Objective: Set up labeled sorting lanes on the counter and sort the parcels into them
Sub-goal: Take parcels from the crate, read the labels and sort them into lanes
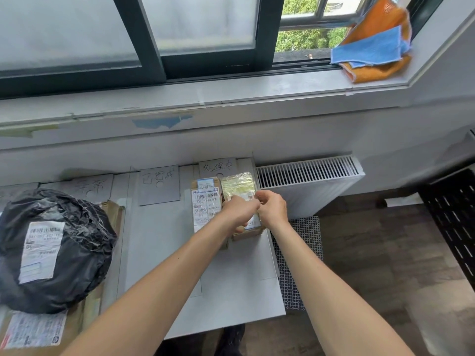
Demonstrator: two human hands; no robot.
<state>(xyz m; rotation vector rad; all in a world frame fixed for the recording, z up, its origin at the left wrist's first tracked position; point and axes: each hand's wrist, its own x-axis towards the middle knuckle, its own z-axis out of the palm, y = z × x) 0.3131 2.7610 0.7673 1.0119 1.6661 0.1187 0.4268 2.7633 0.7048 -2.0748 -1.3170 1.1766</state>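
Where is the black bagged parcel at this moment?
Head view, far left of the counter: the black bagged parcel lies on a flat brown mailer, just in front of a handwritten label card.

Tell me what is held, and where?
The small tape-wrapped brown cardboard parcel: left grip curls round its left side, right grip seems to pinch at its top by the label.

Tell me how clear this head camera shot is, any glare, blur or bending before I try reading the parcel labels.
Head view: soft, even daylight from the window, no hard shadows; the wide lens bows the sill; the cloths at top right are smeared; glare on the taped parcel and glints on the black bag; label print too soft to read.
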